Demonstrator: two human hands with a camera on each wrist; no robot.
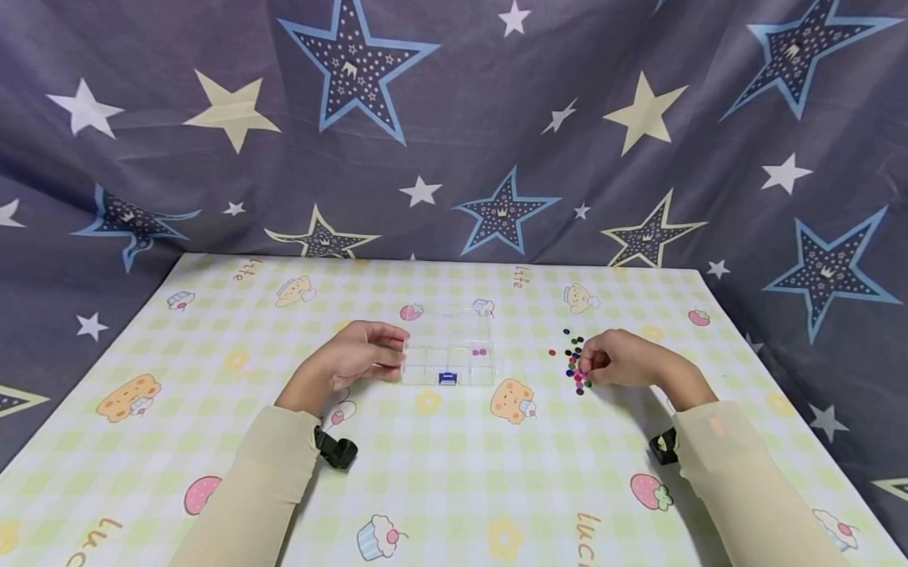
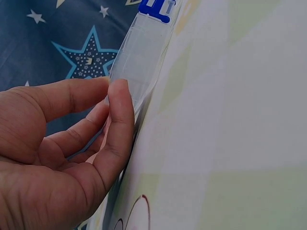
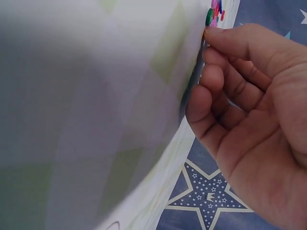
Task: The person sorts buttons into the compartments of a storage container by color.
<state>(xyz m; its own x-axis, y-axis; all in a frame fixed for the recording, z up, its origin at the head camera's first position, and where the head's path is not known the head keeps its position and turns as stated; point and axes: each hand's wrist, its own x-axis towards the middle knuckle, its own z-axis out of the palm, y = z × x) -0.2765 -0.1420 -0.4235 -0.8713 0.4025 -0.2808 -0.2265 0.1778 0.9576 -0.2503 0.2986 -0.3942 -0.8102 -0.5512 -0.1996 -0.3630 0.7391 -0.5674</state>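
A clear plastic compartment box (image 1: 449, 350) with a blue latch (image 1: 446, 377) lies at the table's middle, with two pink beads (image 1: 479, 351) in one right-hand cell. My left hand (image 1: 380, 353) grips the box's left edge. In the left wrist view the thumb and fingers (image 2: 120, 103) pinch the box wall (image 2: 141, 52) below the latch (image 2: 154, 7). Right of the box lies a small pile of coloured beads (image 1: 572, 354). My right hand (image 1: 588, 367) has its fingers curled, with the fingertips pinching a pink bead at the pile's near edge. The right wrist view shows the index fingertip (image 3: 216, 36) on the cloth beside the beads (image 3: 214, 12).
The table wears a green-and-white checked cloth (image 1: 447, 483) printed with cakes and strawberries. A dark star-patterned curtain (image 1: 459, 125) hangs behind it and at both sides. Black wrist straps (image 1: 335, 450) (image 1: 664, 445) sit on both sleeves.
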